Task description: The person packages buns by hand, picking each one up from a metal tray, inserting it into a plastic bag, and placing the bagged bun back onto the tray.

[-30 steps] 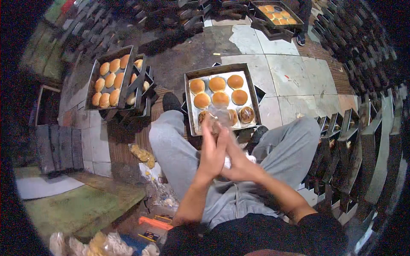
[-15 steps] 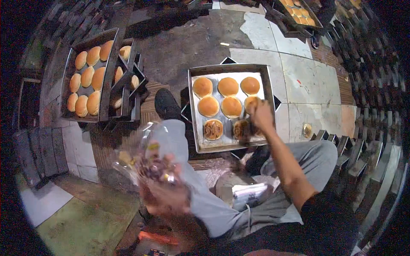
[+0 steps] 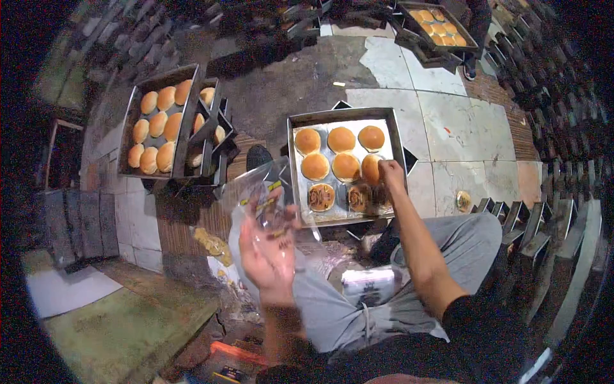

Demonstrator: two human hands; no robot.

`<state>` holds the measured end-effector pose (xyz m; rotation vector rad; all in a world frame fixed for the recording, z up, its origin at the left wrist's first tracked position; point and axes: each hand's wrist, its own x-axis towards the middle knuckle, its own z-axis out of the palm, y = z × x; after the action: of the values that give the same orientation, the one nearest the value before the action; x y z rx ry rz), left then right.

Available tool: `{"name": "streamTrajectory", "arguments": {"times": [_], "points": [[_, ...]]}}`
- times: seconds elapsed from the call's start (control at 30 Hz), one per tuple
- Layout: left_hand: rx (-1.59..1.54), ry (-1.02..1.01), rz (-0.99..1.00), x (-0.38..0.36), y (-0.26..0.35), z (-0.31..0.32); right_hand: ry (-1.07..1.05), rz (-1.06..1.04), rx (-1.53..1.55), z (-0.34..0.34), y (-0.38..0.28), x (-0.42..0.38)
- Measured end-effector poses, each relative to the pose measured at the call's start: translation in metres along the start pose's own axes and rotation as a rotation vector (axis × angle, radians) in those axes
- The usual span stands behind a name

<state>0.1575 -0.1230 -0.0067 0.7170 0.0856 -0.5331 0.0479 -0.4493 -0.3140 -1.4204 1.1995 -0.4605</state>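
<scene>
My left hand [image 3: 272, 253] holds a clear plastic bag [image 3: 259, 182] with yellow and dark printing, its film spread above the palm and blurred by motion. In the metal baking tray [image 3: 400, 137] before me lie golden buns in rows. At the tray's right side my right hand [image 3: 391, 176] is closed on the edge of a bun [image 3: 371, 169] in the middle row. The front-row bun [image 3: 321, 198] shows a browned face with a swirl mark. Beside it another browned bun [image 3: 359, 198] lies, and one more is partly hidden behind my right wrist.
Left of me stands a stack of trays [image 3: 192, 121] with buns inside. Another bun tray [image 3: 473, 45] is at the far right, near a person's foot [image 3: 470, 69]. A printed plastic pack [image 3: 369, 285] rests in my lap. Empty metal tins [image 3: 531, 237] line the right.
My left hand has lifted the plastic bag up and right, and the film has spread out. My right hand has stayed at the same bun, which looks slightly tilted now.
</scene>
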Motion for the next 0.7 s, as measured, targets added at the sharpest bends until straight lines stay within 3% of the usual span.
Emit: {"name": "streamTrajectory", "arguments": {"times": [0.07,0.1,0.13,0.2,0.37,0.5,0.57,0.63,0.7], "points": [[0.032,-0.03,0.002,0.0,-0.009,0.003,-0.043,-0.032,0.052,-0.025,-0.066,-0.065],[0.037,-0.03,0.024,-0.001,-0.014,0.002,-0.126,0.218,0.816,-0.031,-0.129,-0.125],[0.047,-0.06,0.03,-0.002,-0.019,0.001,-0.15,0.215,0.821,-0.044,-0.134,-0.143],[0.081,-0.086,0.04,-0.004,-0.029,-0.001,-0.673,0.097,0.752,-0.072,-0.137,-0.17],[0.07,-0.087,0.14,-0.011,-0.028,-0.002,-0.949,-0.015,0.628,-0.085,-0.232,-0.298],[-0.045,-0.178,0.123,-0.026,-0.002,-0.002,-0.895,-0.122,0.627,-0.071,-0.244,-0.332],[-0.031,-0.118,0.188,-0.033,0.01,0.002,-0.904,-0.044,0.647,-0.072,-0.231,-0.338],[-0.058,-0.015,0.231,-0.037,0.019,0.001,-0.88,-0.166,0.548,-0.079,-0.233,-0.344],[-0.041,-0.04,0.247,-0.039,0.023,-0.004,-0.891,-0.191,0.562,-0.085,-0.244,-0.349]]}}
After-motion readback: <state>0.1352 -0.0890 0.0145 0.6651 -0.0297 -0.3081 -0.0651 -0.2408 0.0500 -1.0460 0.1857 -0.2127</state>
